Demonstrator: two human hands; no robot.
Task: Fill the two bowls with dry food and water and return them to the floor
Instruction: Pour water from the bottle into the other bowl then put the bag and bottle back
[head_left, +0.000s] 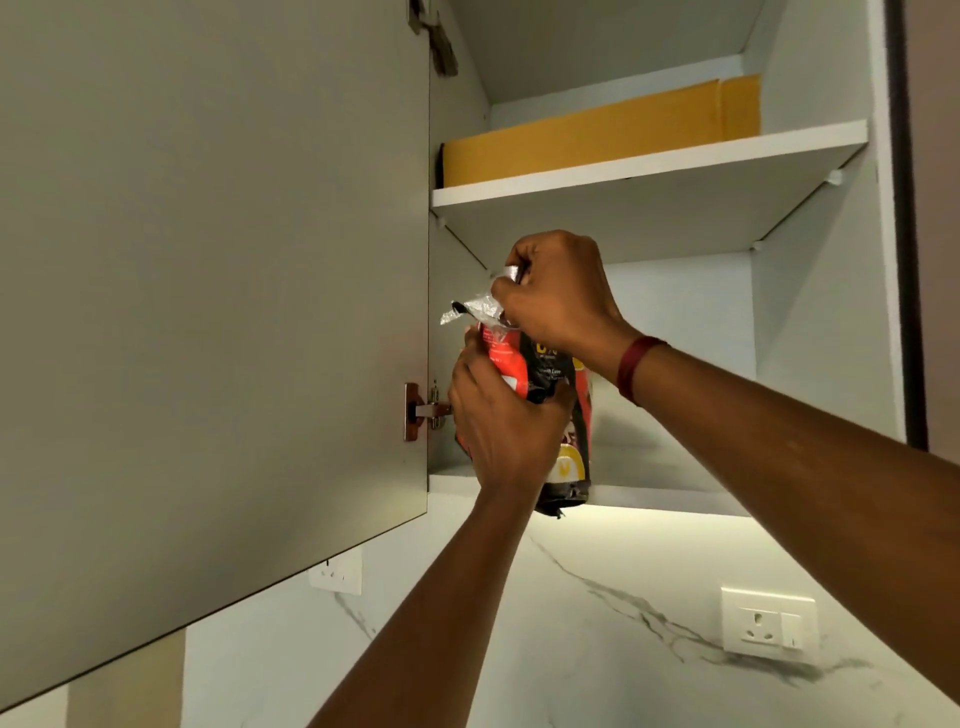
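Both hands are raised in front of an open wall cabinet, closed on one food bag (540, 374). Left hand (501, 421) wraps around the bag's middle from the near side, fingers curled over its red and black print. Right hand (558, 291), just above, pinches the crumpled silvery top of the bag between fingers and thumb; a dark red band (635, 368) circles that wrist. Below the left hand, the bag's bottom hangs at the front edge of the cabinet's lower shelf (670, 499). Left of the hands stands the open door (208, 291), its hinge (423, 411) just beside the left hand. Above the right hand, a yellow envelope (602, 130) lies on the upper shelf (649, 166). Far below, sockets (769, 626) sit in a marbled wall.
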